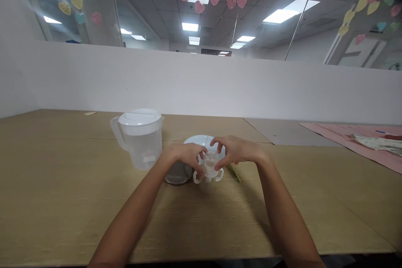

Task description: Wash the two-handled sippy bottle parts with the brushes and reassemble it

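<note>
A small clear baby bottle [207,185] with white handles on both sides stands upright on the brown table. Its clear domed cap [211,162] is on top. My left hand [190,157] curves around the left side of the cap, thumb and fingers at its edge. On the right side, my right hand [234,150] is spread, its fingers curled in the air and its thumb near the cap. Behind the bottle lies a white plate [196,139], partly covered by my hands. A round metal-rimmed dish [178,173] sits just left of the bottle.
A translucent lidded pitcher [143,140] stands to the left. A thin green stick [235,173] lies right of the bottle. At the far right, a pink cloth [351,138] holds a white glove-like item [377,142]. A white wall [188,83] rises behind the brown table [78,184].
</note>
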Motion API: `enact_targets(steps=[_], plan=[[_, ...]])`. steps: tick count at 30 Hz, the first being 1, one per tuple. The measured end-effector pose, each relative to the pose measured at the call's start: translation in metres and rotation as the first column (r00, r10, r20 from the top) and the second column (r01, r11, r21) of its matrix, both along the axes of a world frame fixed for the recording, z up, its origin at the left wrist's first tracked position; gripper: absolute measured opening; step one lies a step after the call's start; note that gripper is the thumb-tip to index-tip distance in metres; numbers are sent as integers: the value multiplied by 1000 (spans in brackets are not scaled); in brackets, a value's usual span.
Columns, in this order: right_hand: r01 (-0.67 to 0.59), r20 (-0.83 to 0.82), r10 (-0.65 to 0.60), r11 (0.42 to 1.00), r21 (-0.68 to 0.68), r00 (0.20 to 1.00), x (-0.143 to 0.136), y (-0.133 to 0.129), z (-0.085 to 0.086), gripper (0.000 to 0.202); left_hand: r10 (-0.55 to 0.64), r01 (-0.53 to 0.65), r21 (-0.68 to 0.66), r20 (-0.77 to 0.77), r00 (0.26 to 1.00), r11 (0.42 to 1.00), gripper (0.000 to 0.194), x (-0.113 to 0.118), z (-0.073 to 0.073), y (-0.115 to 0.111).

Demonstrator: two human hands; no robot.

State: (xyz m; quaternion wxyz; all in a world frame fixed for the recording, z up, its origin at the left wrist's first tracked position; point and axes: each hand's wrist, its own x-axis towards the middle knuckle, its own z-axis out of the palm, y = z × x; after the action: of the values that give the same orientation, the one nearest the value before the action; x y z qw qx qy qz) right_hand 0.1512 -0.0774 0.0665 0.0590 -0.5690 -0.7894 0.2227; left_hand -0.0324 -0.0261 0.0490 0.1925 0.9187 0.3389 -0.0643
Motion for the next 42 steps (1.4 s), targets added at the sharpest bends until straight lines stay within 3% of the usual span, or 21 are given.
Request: enact_targets(steps=[6,15,19,24,35,42], plan=[[-47,19,48,998,-48,999,0,7,-10,59,-125,128,-28,92,988,991,52,14,-17,8],[-49,3,49,995,-87,999,2,13,-12,52,-106,118,-92,128,986,989,57,13,-28,19],[-53,-7,52,993,-103,999,3,15,-14,54,-144,168,-165,150,978,972,52,15,-34,20],[-73,-1,73,991,-109,997,3,15,-12,52,-145,169,-160,149,978,973,47,17,-40,22],[-203,-56,196,967,-153,979,7,20,-9,50,-71,104,-195,167,983,975,44,16,-43,24],[-189,-59,181,964,-186,982,8,20,-8,54,-60,83,-158,142,988,984,42,17,-40,22]])
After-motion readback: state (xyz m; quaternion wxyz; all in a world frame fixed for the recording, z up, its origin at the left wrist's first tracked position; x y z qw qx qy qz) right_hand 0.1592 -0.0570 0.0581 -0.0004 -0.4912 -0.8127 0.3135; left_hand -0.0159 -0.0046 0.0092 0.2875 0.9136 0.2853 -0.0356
